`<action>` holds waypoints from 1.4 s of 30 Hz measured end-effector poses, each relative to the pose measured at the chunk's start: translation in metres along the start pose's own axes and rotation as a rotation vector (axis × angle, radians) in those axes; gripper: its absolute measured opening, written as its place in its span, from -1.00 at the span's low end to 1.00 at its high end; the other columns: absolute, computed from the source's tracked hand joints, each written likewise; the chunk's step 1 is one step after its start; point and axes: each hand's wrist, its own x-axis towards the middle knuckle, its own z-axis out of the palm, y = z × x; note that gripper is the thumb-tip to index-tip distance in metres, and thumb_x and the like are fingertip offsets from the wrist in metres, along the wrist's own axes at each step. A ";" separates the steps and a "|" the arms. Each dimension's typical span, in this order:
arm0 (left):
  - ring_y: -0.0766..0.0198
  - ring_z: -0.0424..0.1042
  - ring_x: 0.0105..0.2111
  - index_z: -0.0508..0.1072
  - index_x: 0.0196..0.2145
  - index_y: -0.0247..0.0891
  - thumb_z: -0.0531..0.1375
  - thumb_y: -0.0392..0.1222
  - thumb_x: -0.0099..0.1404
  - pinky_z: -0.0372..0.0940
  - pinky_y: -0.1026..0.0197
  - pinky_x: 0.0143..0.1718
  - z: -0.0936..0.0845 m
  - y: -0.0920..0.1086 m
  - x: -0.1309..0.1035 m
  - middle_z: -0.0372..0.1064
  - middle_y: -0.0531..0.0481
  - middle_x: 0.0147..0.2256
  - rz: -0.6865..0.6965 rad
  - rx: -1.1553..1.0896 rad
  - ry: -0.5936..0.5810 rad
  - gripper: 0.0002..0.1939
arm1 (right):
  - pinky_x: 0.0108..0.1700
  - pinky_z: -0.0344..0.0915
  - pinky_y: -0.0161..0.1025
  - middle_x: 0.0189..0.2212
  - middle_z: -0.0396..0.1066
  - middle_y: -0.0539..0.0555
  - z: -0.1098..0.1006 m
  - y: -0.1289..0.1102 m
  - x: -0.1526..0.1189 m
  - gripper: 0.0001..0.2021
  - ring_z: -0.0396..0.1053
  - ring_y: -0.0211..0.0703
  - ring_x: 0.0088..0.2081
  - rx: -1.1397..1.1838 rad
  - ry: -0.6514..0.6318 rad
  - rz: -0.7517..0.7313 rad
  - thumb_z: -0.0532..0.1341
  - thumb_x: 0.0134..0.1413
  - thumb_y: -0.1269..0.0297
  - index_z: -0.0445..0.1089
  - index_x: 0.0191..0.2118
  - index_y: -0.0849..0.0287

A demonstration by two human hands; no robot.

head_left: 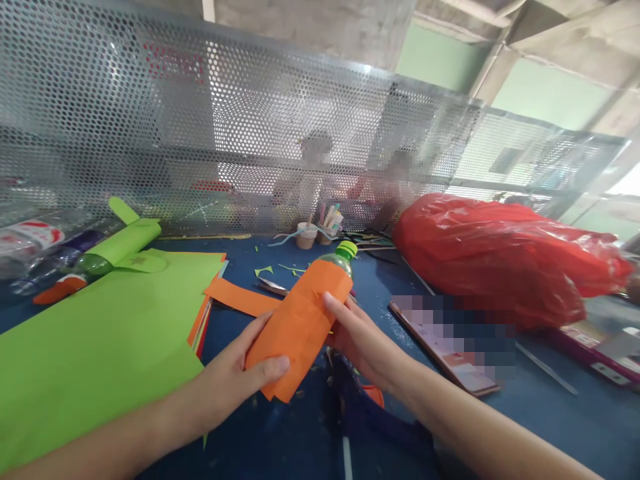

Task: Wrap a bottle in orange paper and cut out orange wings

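Both my hands hold a plastic bottle (345, 260) with a light green cap, tilted away to the right. Orange paper (300, 327) is wrapped round its body, so only the neck and shoulder show. My left hand (250, 367) grips the lower left end, thumb on top. Near the neck, my right hand (350, 330) holds the other side, its thumb pressing the paper. Behind the bottle lie an orange paper strip (240, 297) and scissors (273, 287), partly covered. A dark blue tool with an orange part, apparently a glue gun (360, 400), lies below my right hand.
Green paper sheets (150, 320) cover the left side. Beyond them lies a bottle wrapped in green paper (125, 240). A small cup (306, 235) stands by the perforated metal screen (250, 133). A phone (445, 347) and a red plastic bag (500, 253) are on the right.
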 end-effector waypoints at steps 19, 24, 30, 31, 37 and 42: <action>0.00 0.36 0.07 0.11 0.16 -0.14 0.24 -0.01 0.24 0.30 0.13 -0.11 -0.010 -0.001 0.009 0.19 -0.17 0.22 -0.080 -0.299 0.067 -0.39 | 0.01 0.37 -0.04 -0.03 0.48 0.15 -0.004 -0.011 0.002 -0.58 0.41 0.02 0.03 0.102 0.018 -0.001 0.18 0.15 -0.07 0.36 0.00 0.11; 0.02 0.37 0.08 0.15 0.15 -0.14 0.36 -0.10 0.12 0.29 0.10 0.01 -0.014 -0.006 0.010 0.25 -0.18 0.20 -0.036 -0.264 0.048 -0.29 | 0.06 0.32 -0.06 -0.03 0.48 0.13 -0.008 -0.014 0.004 -0.54 0.41 -0.03 0.04 0.113 0.015 0.021 0.02 0.24 -0.14 0.35 0.04 0.07; 0.00 0.41 0.04 0.30 0.08 -0.19 0.36 -0.06 0.11 0.32 0.07 0.00 -0.017 -0.004 0.008 0.41 -0.12 0.08 -0.017 -0.061 0.053 -0.39 | 0.02 0.34 -0.01 -0.03 0.47 0.14 -0.012 -0.015 0.000 -0.47 0.41 0.02 0.02 0.042 -0.045 -0.012 0.16 0.11 -0.17 0.30 0.10 0.01; -0.01 0.42 0.03 0.31 0.08 -0.19 0.36 -0.04 0.11 0.33 0.07 -0.01 -0.018 -0.003 0.008 0.43 -0.12 0.06 -0.012 -0.032 0.056 -0.39 | 0.02 0.34 0.00 -0.02 0.47 0.14 -0.012 -0.016 -0.001 -0.46 0.41 0.03 0.03 0.034 -0.053 -0.012 0.18 0.09 -0.17 0.28 0.11 0.01; -0.03 0.39 0.05 0.34 0.08 -0.19 0.35 0.02 0.09 0.32 0.06 0.02 -0.016 0.003 0.007 0.42 -0.11 0.07 0.027 0.131 0.116 -0.38 | 0.02 0.33 -0.01 0.01 0.44 0.13 -0.014 -0.015 -0.001 -0.48 0.37 0.02 0.06 0.063 -0.088 -0.015 0.20 0.07 -0.18 0.30 0.07 0.00; -0.12 0.42 -0.01 0.36 0.08 -0.18 0.36 0.06 0.04 0.34 0.00 -0.02 -0.010 0.008 0.004 0.45 -0.12 0.02 0.049 0.271 0.224 -0.33 | 0.02 0.32 0.10 0.06 0.40 0.20 -0.013 -0.013 -0.002 -0.31 0.33 0.16 0.10 0.053 -0.121 -0.029 0.27 -0.13 -0.28 0.32 0.06 0.04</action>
